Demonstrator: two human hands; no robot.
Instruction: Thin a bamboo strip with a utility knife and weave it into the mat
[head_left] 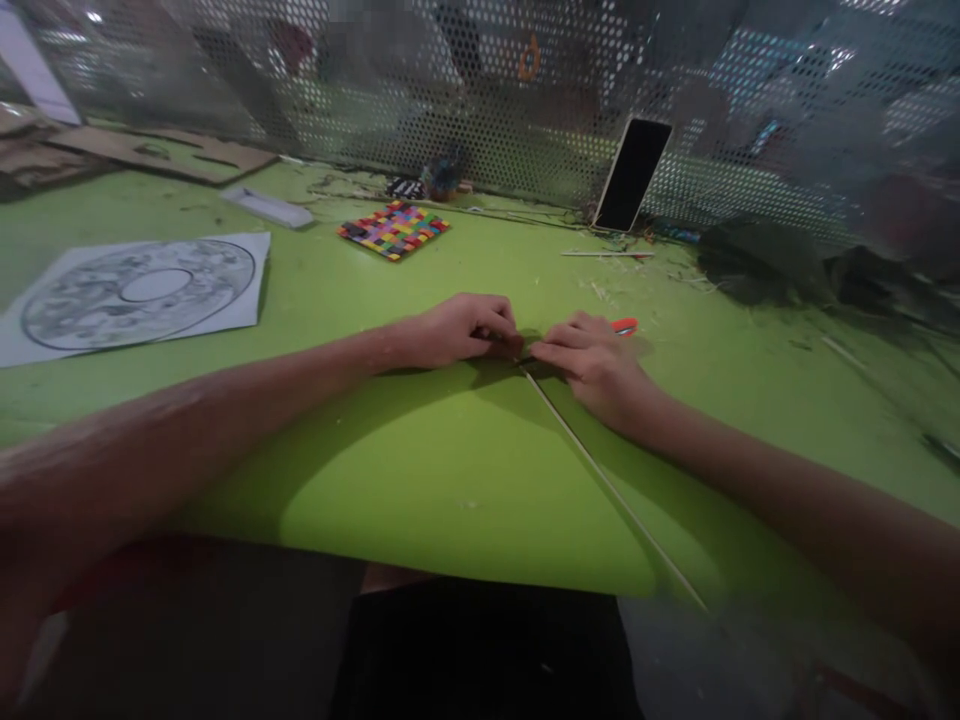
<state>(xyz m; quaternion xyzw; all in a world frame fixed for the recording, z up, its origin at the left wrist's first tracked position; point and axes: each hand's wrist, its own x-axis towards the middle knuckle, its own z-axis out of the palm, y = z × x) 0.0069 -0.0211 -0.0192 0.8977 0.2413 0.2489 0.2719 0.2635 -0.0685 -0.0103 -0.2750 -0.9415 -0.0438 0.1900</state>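
Observation:
A thin pale strip (615, 487) runs from between my hands down to the right, past the table's front edge. My left hand (480, 328) is closed, its fingertips pinched at the strip's upper end. Facing it, my right hand (596, 362) is wrapped round a craft knife, whose orange end (625, 326) sticks out behind the knuckles. A narrow dark tip shows by the right fingertips, touching or very near the strip. The fingers hide most of the knife and the strip's end.
The green table (450, 480) carries a printed ring pattern sheet (157, 285) at left and a colourful mosaic square (395, 230) behind my hands. A phone (634, 175) leans on the perforated metal screen (495, 110). A thin stick (606, 254) lies before it; dark bundled material (761, 262) sits right.

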